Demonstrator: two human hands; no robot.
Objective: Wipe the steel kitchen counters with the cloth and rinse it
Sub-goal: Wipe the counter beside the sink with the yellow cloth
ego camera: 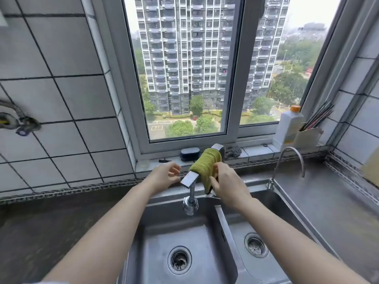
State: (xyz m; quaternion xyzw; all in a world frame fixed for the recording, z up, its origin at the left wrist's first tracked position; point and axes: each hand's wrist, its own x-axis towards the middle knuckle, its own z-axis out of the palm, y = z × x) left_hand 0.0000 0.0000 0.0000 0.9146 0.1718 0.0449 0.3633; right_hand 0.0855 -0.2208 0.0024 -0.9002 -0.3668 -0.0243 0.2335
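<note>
- Forearms are reaching from the bottom edge over the sink (217, 214), a double steel basin with two drains; both bowls are looking dry of running water, and no stream is showing from the tap (190, 179).
- Counters (320, 193) are flanking the sink left and right; the steel is looking dull and streaked, though whether from wiping I cannot tell.
- Beyond them a window is showing tower blocks; a bottle (288, 128) and a holder of chopsticks (309, 134) are standing on the sill at right, with a dark case (189, 154) and a scourer (233, 151) behind the tap.
- A second, thin tap (289, 160) is arching over the right bowl.
- Right hand (227, 185) is pinching the cloth's hanging right side, thumb and fingers curled onto the fold.
- Left hand (166, 173) is hovering just beside the tap's left, fingers loosely curled and holding nothing; it is not touching the cloth.
- Cloth (206, 165), yellow-green, is lying draped over the flat tap arm, folded across it, one side hanging down under the right hand.
- Progress, as a judgement: the cloth is either being hung up after rinsing or being taken down to begin; the frame is not settling which; wiping and rinsing may both be done, or both left.
</note>
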